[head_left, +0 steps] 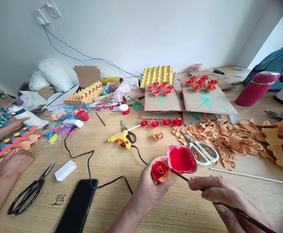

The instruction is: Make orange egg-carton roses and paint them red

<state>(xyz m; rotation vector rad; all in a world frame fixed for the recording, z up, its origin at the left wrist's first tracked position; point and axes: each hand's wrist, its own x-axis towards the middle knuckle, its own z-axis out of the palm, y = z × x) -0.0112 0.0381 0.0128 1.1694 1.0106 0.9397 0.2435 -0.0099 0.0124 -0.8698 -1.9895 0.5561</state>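
My left hand [149,189] holds up a small rose [160,171] shaped from egg-carton pulp, mostly painted red with bare orange along its lower right petals. In my right hand [229,197] is a thin dark paintbrush [247,218], its tip at the rose's right side by the rim of the paint dish. That dish [182,158], wavy-edged and filled with red paint, sits just behind the two hands. Several red roses [167,122] stand in a row farther back, with one unpainted orange rose [158,135] in front of them.
A yellow glue gun [119,138] trails a black cord. White-handled scissors [203,152] lie beside orange carton scraps [219,132]. At left are black scissors [30,192], a phone [78,207] and another person's hands [16,161]. Cardboard pieces [208,102] with roses stand behind; a pink bottle [258,89] is at right.
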